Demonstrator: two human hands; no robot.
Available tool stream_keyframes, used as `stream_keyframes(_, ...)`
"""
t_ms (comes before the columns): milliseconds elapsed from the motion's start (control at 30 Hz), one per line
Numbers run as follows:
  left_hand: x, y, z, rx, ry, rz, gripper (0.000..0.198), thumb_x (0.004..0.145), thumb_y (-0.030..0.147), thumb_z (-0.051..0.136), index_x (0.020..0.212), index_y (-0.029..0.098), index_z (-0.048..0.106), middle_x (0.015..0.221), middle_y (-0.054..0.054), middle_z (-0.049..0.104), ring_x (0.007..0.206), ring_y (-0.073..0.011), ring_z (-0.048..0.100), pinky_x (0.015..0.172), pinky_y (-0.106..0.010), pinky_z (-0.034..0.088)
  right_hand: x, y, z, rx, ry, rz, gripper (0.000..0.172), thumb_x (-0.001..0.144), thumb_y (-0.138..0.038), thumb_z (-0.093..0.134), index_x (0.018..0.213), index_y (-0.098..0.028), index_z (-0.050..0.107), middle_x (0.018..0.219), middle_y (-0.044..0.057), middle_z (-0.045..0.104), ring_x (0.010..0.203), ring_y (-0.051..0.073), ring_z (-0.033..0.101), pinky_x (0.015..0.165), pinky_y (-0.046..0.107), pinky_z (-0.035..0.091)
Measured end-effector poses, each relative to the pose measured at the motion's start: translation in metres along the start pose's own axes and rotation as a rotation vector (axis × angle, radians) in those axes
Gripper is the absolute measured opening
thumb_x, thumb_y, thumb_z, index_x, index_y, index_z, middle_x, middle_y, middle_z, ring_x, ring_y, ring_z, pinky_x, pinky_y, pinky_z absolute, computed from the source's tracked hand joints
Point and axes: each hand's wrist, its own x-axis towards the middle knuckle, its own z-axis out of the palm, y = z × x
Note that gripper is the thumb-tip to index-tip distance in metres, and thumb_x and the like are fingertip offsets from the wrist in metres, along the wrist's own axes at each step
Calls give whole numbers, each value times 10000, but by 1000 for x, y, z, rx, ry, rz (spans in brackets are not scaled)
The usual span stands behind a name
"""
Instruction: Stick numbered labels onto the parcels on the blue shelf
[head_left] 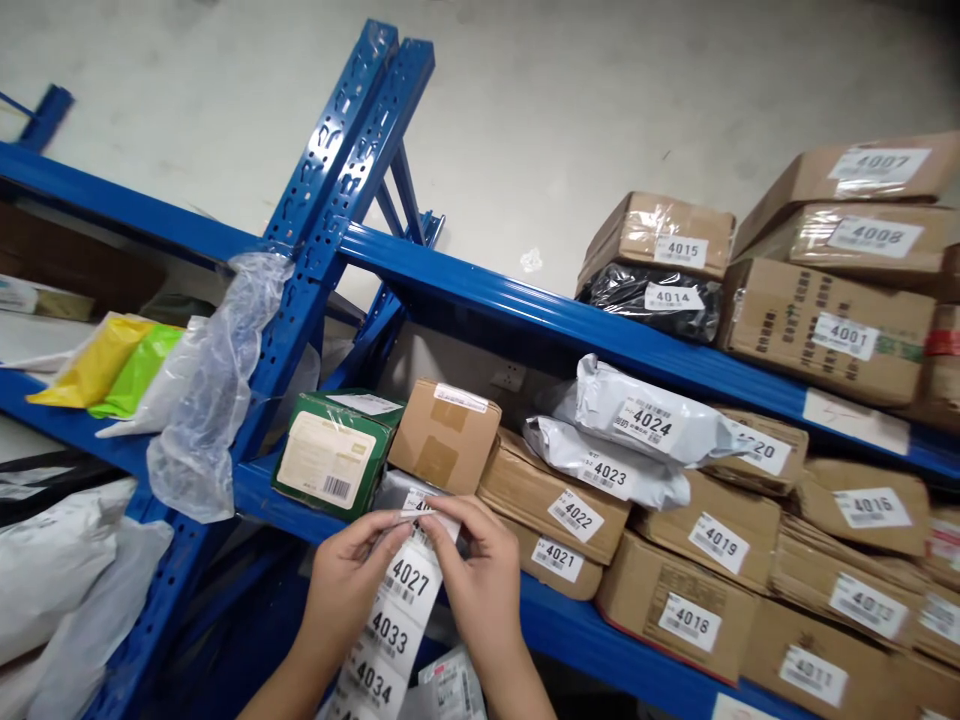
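A long strip of printed number labels (397,625) hangs down between my hands, with 4027, 4033 and 4034 readable on it. My left hand (360,560) pinches its top edge from the left. On the other side, my right hand (478,555) grips the same end, thumb on the strip. Just behind my fingers, a grey plastic parcel (397,490) lies partly hidden on the shelf. Above it sits a plain brown box (444,432), and to its left stands a green box (334,452) with a white label.
A blue shelf rack (337,150) spans the view. Numbered cartons (679,610) and white mailer bags (637,415) fill the right side; more cartons (832,310) stand above. At left are coloured bags (105,360), bubble wrap (217,390) and white sacks (60,570).
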Motion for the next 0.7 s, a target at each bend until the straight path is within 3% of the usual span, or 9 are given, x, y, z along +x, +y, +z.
stream_keyframes(100,2,2,11,-21,173,-6,371,726,506,717,603,173,611,537,33,585,523,-89,519,488,-141,424,1,7,7,0,52,92,126,829,-333,667,884,-232,720,777,11,741,679,151,667,622,252,512)
stream_keyframes(167,5,7,16,-49,229,3,373,688,515,730,627,173,595,542,44,565,525,-83,490,495,-143,412,4,7,10,-15,63,38,129,858,-320,625,854,-220,706,793,21,725,699,151,658,614,252,499)
stream_keyframes(267,12,13,19,-82,148,-84,380,588,485,791,711,163,633,612,19,627,587,-118,550,556,-186,465,14,2,13,-67,84,-90,113,857,-246,617,796,-211,705,830,35,684,763,148,643,623,244,483)
stream_keyframes(367,12,13,15,26,210,-70,478,606,527,760,510,185,441,465,66,452,481,-80,400,458,-171,353,31,3,12,-98,74,-136,119,850,-204,628,761,-207,706,730,9,650,664,125,600,582,236,460)
stream_keyframes(500,1,4,2,209,109,-90,385,693,531,724,660,167,604,572,30,575,560,-116,484,521,-191,394,53,19,10,-247,148,-218,130,877,-182,590,815,-178,705,753,28,664,667,133,610,607,247,479)
stream_keyframes(600,-10,-2,-12,234,98,58,387,803,500,643,607,170,595,512,39,516,494,-100,443,479,-185,363,62,33,10,-555,195,-310,166,905,-192,545,871,-177,707,766,46,652,717,171,613,646,287,488)
stream_keyframes(700,-15,-2,-22,197,30,287,379,878,421,567,592,183,638,596,8,595,551,-118,531,541,-185,446,65,40,10,-810,266,-354,178,891,-222,561,1001,-202,698,918,96,631,807,225,578,656,339,490)
